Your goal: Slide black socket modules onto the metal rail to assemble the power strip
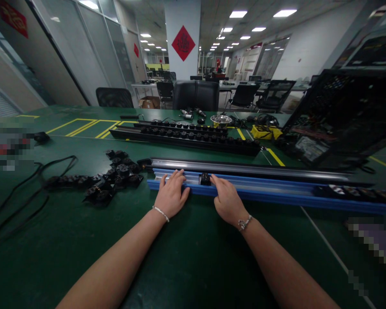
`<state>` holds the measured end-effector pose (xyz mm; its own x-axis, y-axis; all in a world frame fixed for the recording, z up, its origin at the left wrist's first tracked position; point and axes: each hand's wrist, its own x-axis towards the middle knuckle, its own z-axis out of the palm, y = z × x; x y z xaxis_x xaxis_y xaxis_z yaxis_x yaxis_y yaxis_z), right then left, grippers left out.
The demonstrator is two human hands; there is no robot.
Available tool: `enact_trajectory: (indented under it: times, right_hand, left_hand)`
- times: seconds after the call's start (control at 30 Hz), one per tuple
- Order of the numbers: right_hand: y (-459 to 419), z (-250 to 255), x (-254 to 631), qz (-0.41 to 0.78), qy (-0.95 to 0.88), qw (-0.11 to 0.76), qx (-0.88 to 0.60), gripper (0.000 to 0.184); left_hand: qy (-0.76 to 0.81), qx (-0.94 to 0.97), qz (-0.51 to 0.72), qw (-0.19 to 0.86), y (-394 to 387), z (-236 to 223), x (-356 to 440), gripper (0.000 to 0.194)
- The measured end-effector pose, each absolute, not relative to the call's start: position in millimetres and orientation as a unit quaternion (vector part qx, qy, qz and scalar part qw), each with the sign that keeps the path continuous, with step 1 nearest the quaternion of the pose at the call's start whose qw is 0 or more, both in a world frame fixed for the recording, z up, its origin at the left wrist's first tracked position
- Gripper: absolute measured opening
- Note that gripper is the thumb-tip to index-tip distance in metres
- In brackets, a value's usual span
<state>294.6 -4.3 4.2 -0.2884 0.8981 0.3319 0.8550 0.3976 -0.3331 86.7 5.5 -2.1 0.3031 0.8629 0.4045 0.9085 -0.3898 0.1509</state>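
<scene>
A long blue and silver rail (276,189) lies across the green table (193,257) in front of me. My left hand (171,195) rests flat on the rail's near left end, fingers stretched out. My right hand (227,201) lies on the rail just to the right, its fingers curled towards a small black socket module (205,179) seated in the channel between the two hands. Whether the right fingers touch the module I cannot tell. A pile of loose black socket modules (114,176) lies to the left of the rail's end.
Two long black strips fitted with several modules (186,135) lie further back. A black cable (28,184) loops at the left. A metal bowl (221,119), a yellow item (265,131) and a black crate (341,116) stand at the right. Office chairs stand behind the table.
</scene>
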Motion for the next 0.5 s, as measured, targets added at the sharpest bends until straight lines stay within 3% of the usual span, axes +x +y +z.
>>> enact_trajectory:
  times: [0.13,0.33,0.5]
  right_hand:
    - [-7,0,294,0.022,-0.807,0.231,-0.542,0.065]
    - [-7,-2,296,0.01,-0.818,0.208,-0.537,0.071]
    - [-7,-6,297,-0.024,-0.822,0.185,-0.538,0.07]
  left_hand:
    - [-0.508,-0.845,-0.153,0.059,-6,4,106,0.039]
    - [-0.534,-0.837,-0.107,0.052,-6,6,129,0.068]
    - [-0.56,-0.823,-0.082,0.043,-4,7,138,0.073]
